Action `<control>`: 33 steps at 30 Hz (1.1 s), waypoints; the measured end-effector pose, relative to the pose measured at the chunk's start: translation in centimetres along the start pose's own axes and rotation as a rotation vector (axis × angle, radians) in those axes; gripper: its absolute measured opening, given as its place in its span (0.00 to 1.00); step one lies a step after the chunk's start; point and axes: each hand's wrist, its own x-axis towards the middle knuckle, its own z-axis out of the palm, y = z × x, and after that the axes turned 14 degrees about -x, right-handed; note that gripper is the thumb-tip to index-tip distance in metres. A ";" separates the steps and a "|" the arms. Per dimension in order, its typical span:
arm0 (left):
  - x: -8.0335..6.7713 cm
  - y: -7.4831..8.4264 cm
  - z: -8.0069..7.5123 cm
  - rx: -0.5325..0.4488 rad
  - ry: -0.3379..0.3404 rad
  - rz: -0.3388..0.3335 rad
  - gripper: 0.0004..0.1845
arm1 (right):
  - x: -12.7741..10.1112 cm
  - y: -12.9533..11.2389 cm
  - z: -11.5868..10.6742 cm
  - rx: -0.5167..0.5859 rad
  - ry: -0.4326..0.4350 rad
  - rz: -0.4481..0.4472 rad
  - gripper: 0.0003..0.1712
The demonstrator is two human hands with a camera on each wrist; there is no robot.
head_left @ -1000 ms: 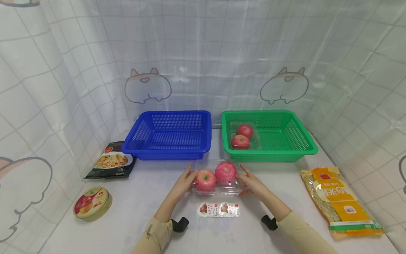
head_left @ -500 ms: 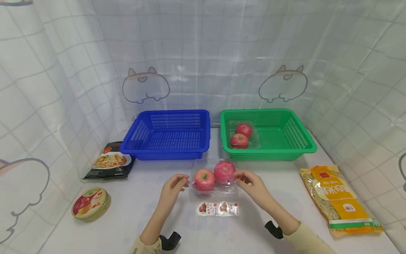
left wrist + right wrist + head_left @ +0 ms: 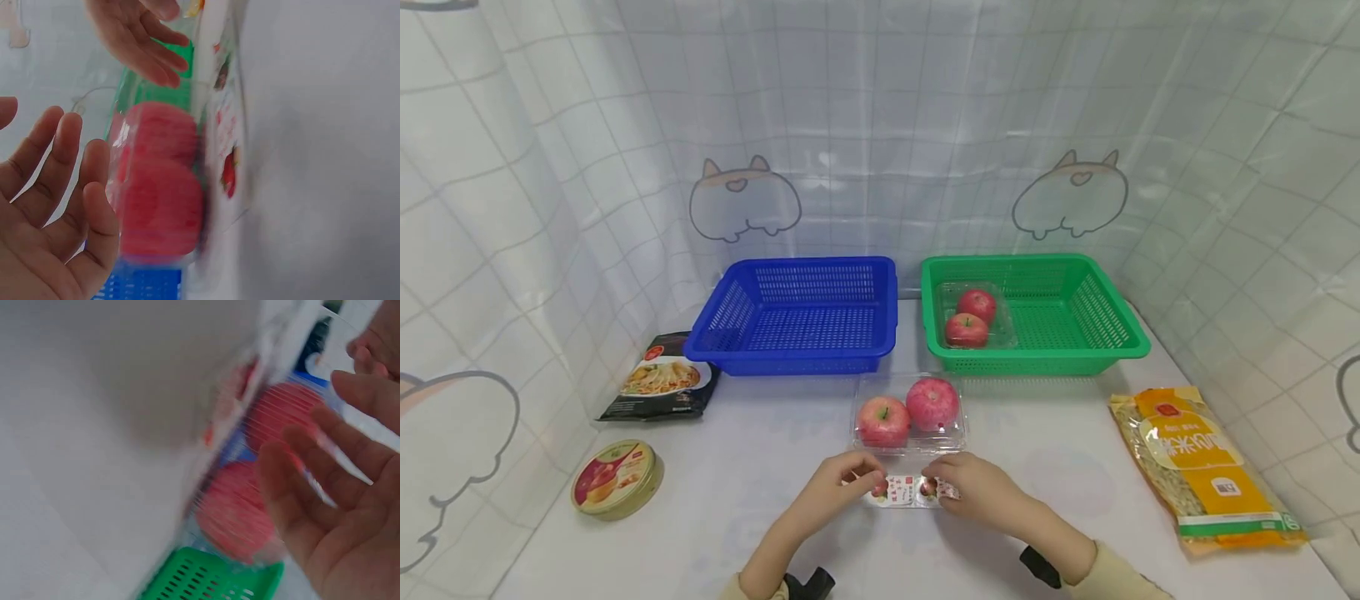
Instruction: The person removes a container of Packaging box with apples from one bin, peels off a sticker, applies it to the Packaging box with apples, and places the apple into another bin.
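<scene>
Two apple-print sticker labels (image 3: 899,492) lie side by side in front of a clear plastic box (image 3: 957,442). Inside that box are a red-and-yellow apple (image 3: 883,422) and a pinker apple (image 3: 933,405). My left hand (image 3: 837,493) hovers at the left end of the labels, fingers loosely bent around nothing. Over their right end is my right hand (image 3: 983,493), partly covering the right label. Both wrist views show the fingers of the left hand (image 3: 59,206) and right hand (image 3: 340,500) spread and relaxed, with the box beyond them.
Behind stand a blue basket (image 3: 790,367) and a green basket (image 3: 1037,364), the green one holding another clear box (image 3: 1006,333) of two apples. At left are a black noodle packet (image 3: 662,379) and a round tin (image 3: 616,479). A yellow food bag (image 3: 1206,475) lies at right.
Both hands have let go of the sides of the apple box and come down toward me, over the labels. The box stays in about the same place.
</scene>
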 end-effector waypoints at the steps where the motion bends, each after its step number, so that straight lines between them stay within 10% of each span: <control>1: 0.0 -0.1 0.2 0.006 -0.010 0.000 0.09 | 0.0 0.0 0.3 -0.024 -0.006 0.003 0.18; 10: 0.6 -1.3 1.3 0.060 -0.084 0.003 0.12 | -0.3 -0.2 1.6 -0.209 -0.043 0.040 0.26; 20: 1.2 -1.4 2.2 0.137 -0.108 0.027 0.10 | -0.1 0.0 1.8 -0.157 0.003 0.001 0.30; 33: 1.8 -2.5 3.4 0.638 -0.174 0.116 0.18 | 0.3 -0.4 1.7 -0.026 0.025 -0.049 0.21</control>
